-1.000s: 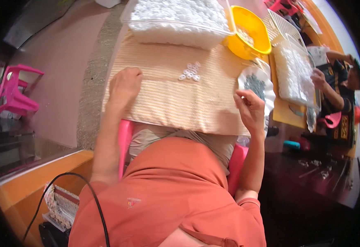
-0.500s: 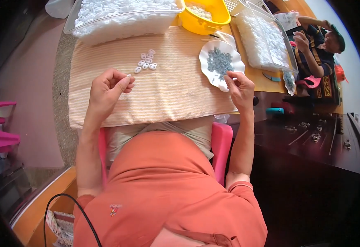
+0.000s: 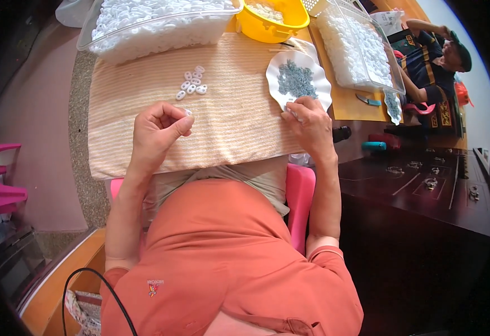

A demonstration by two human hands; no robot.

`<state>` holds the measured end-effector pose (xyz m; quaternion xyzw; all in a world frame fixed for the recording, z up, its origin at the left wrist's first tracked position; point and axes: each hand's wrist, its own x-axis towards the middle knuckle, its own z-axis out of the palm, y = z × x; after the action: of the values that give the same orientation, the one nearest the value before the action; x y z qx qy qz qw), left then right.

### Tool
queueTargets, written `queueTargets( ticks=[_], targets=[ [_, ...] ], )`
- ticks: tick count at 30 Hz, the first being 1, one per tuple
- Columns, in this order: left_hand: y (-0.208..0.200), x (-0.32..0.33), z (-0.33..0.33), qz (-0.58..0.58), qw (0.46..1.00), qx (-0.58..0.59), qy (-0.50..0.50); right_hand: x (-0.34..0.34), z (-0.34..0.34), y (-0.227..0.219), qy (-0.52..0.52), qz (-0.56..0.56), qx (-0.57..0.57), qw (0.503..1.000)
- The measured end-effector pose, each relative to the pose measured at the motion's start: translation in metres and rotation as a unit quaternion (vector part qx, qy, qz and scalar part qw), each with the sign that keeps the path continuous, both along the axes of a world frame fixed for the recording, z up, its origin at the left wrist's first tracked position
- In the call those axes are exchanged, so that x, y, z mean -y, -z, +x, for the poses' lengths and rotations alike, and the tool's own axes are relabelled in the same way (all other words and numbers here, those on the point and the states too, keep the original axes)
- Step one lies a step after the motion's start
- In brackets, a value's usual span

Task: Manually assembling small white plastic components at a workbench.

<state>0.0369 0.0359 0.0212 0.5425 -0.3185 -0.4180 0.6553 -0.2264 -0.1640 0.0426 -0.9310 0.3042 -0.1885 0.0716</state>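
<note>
My left hand (image 3: 159,133) hovers over the striped cloth (image 3: 239,126), thumb and forefinger pinched on a small white plastic piece (image 3: 187,112). Just beyond it lies a small group of white oval pieces (image 3: 191,88) with two holes each. My right hand (image 3: 314,127) is closed at the near rim of a white wavy-edged plate (image 3: 323,101), fingertips drawn together. Whatever those fingertips hold is too small to make out. A heap of tiny grey-blue parts (image 3: 297,79) fills the middle of the plate.
Behind the cloth stand a clear bin (image 3: 166,35) of white pieces and a yellow basin (image 3: 273,31). At right are another clear bin (image 3: 354,50), a knife with a teal handle (image 3: 369,101) and a dark cabinet (image 3: 413,190). Across the table sits another person (image 3: 432,64).
My right hand has drawn back from the grey-blue heap toward the plate's near edge, turning inward. The left hand has shifted slightly right and nearer, still pinching its white piece.
</note>
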Motion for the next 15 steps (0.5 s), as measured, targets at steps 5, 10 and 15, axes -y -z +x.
queueTargets(
  ticks=[5, 10, 15],
  targets=[
    [0.001, 0.0, -0.003, 0.006, 1.0, -0.014, -0.004, -0.003, 0.003, 0.012, 0.001, -0.037, 0.036, 0.999],
    [0.001, 0.001, -0.009, 0.002, 1.0, -0.02, 0.003, -0.007, 0.005, 0.022, 0.004, -0.077, 0.062, 0.995],
    [0.003, 0.002, -0.016, 0.0, 0.999, -0.031, 0.017, -0.009, 0.004, 0.024, -0.015, -0.121, 0.076, 0.99]
  ],
)
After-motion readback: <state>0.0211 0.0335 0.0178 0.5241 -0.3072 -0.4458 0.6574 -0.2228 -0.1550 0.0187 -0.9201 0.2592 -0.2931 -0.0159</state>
